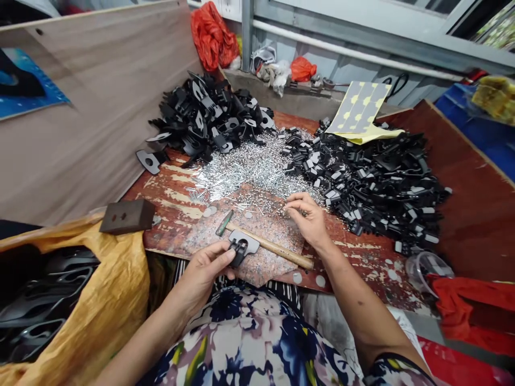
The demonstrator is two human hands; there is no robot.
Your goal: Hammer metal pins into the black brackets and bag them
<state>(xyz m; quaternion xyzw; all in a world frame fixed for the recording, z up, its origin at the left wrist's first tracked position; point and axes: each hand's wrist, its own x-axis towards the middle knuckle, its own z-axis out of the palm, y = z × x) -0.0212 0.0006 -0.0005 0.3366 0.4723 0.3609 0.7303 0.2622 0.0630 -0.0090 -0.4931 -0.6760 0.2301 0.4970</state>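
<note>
My left hand pinches a black plastic clip with a flat grey face and a round cutout, low over the front of the bench. Behind the clip lies a hammer with a green head and a wooden handle, on a speckled stone slab. Thumb and fingertips of my right hand are pressed together at the near edge of a heap of small metal pins. Whatever sits between those fingertips is too small to make out.
Black clips with grey faces are piled back left. Smaller black parts spread at right, beneath a sticker sheet. A dark block, a yellow sack of parts and a clear tub flank the bench.
</note>
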